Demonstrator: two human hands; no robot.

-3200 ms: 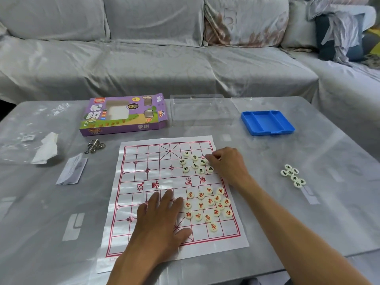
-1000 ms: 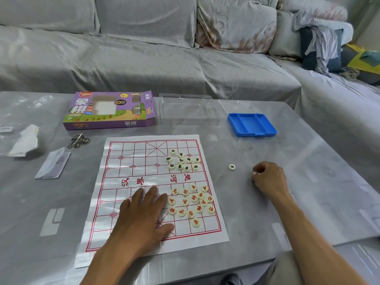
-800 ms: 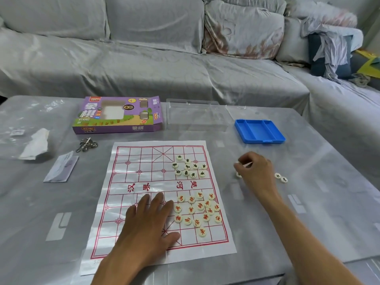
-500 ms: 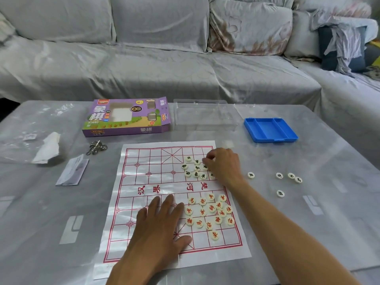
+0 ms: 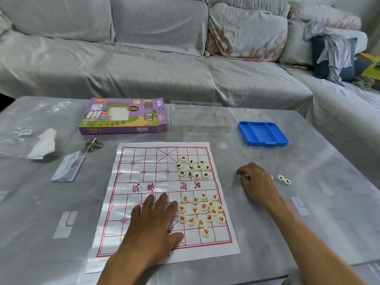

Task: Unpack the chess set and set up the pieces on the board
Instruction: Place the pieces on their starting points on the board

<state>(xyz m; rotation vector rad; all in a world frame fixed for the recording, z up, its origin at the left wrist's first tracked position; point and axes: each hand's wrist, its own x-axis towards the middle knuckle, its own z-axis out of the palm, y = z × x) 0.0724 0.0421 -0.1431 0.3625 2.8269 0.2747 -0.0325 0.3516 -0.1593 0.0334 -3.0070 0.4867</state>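
Observation:
A paper xiangqi board (image 5: 144,182) with red lines lies flat on the table. Several round cream pieces with dark characters (image 5: 193,167) cluster on its far right part. Several with red characters (image 5: 203,210) cluster on its near right part. My left hand (image 5: 156,223) presses flat on the board's near half, fingers spread. My right hand (image 5: 255,182) is on the table to the right of the board, fingers curled over pieces; one shows at its fingertips (image 5: 241,175). Two loose dark-character pieces (image 5: 284,179) lie just right of that hand.
The purple xiangqi box (image 5: 123,116), a clear plastic lid (image 5: 199,118) and a blue tray (image 5: 262,133) stand along the table's far side. A metal ring puzzle (image 5: 92,144), a leaflet (image 5: 68,167) and crumpled tissue (image 5: 44,145) lie left of the board. A grey sofa (image 5: 164,58) runs behind.
My right hand left the dark cluster on the board and moved right onto the table, curling over the loose pieces there. Fewer loose pieces show. My left hand stayed flat on the board.

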